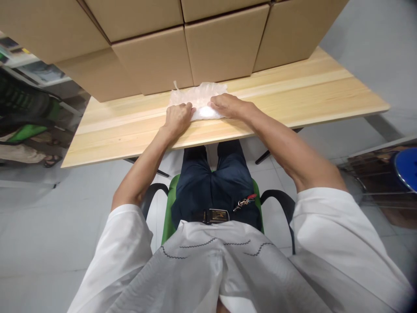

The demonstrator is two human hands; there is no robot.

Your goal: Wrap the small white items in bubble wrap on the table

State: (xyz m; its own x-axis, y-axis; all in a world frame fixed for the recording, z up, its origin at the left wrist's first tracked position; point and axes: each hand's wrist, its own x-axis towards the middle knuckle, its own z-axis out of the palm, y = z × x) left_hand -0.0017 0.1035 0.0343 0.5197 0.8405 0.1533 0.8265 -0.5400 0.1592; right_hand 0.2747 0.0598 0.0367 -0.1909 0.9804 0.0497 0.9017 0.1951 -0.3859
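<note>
A crumpled, pinkish-white wrapping sheet (195,93), thin and see-through, lies on the wooden table close to the boxes. Along its near side runs a thicker, shiny white fold (206,113); whether something is inside cannot be seen. My left hand (178,116) grips the left end of this fold, fingers curled with the thumb side towards the middle. At the other end, my right hand (227,105) is closed on the fold too, its fingertips partly hidden. A loose strip of the sheet sticks up at its far left corner.
Stacked brown cardboard boxes (156,58) stand along the far side of the wooden table (302,93). I sit on a green chair (168,213) with black armrests. Another person's foot (52,161) shows at left. A blue round object (407,168) is at right.
</note>
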